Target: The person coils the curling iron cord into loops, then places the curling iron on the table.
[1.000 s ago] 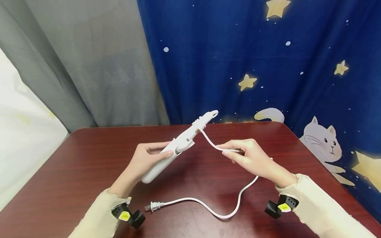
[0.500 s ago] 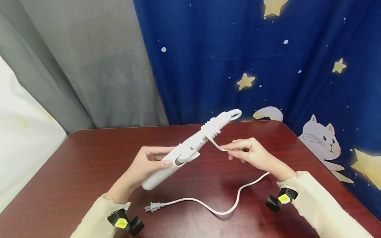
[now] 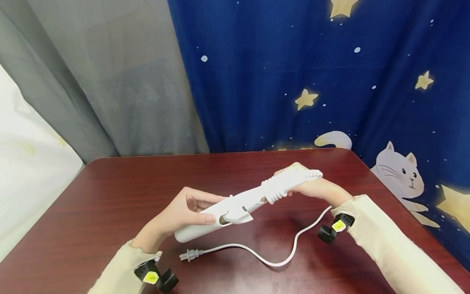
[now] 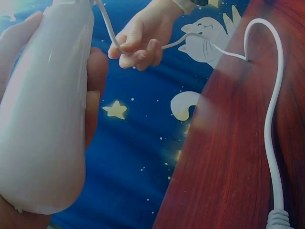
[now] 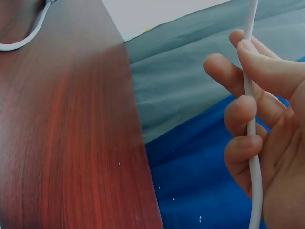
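Observation:
My left hand [image 3: 180, 216] grips a long white hair styling iron [image 3: 249, 199] by its thick rounded end, thumb on the near side, above the table. Toward its other end, several turns of white cord [image 3: 273, 191] are wound round the body. Partly hidden behind that end in the head view is my right hand [image 3: 321, 191]. The right wrist view shows this hand pinching the cord [image 5: 255, 183] between thumb and index finger, the cord running down across the palm. From there the loose cord lies on the table, ending in a two-pronged plug [image 3: 191, 255].
A dark red-brown table [image 3: 128, 196] spreads below both hands. Behind it hang a grey curtain [image 3: 125, 81] and a blue curtain [image 3: 257, 81] with stars and a cat. White fabric [image 3: 33, 171] hangs at the left.
The cord-wound end of the iron has come down and to the right, nearer level. My right hand has passed behind that end with the cord; the left hand keeps its hold.

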Demonstrator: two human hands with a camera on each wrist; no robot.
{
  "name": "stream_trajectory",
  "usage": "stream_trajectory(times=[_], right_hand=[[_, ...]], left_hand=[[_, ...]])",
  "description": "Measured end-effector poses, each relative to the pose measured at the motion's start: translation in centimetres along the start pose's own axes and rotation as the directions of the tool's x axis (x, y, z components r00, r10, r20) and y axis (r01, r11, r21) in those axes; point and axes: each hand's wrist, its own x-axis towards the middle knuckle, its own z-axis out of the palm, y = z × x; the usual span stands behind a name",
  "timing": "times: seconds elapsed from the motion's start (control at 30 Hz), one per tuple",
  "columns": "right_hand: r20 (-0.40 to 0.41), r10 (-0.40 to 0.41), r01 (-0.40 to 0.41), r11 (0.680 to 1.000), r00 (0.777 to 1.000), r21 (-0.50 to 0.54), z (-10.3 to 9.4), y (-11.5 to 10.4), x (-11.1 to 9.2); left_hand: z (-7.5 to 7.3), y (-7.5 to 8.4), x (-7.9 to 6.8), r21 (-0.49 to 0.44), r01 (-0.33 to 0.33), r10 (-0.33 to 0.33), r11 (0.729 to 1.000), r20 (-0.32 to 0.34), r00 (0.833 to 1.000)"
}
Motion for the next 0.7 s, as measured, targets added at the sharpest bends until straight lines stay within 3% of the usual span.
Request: stream_trajectory(times=[0.13,0.4,0.7], right_hand=[[0.09,-0.224,0.213,0.969,0.97,0.123,0.0,0.2,1.2],[0.166,-0.038,0.033,0.999,0.985,0.035,-0.6,-1.4,2.3],[0.206,-0.084,0.068,0.994,0.975,0.084,0.1,-2.0,2.8]], left_hand=[[-0.1,0.0,0.0,0.002,-0.024,0.024,1.0,0.053,0.998],[-0.1,0.2,0.0,0.026,-0.02,0.016,0.999,0.147,0.989],[0.2,0.4,0.0,0.09,0.051,-0.071,0.995,0.237,0.969]])
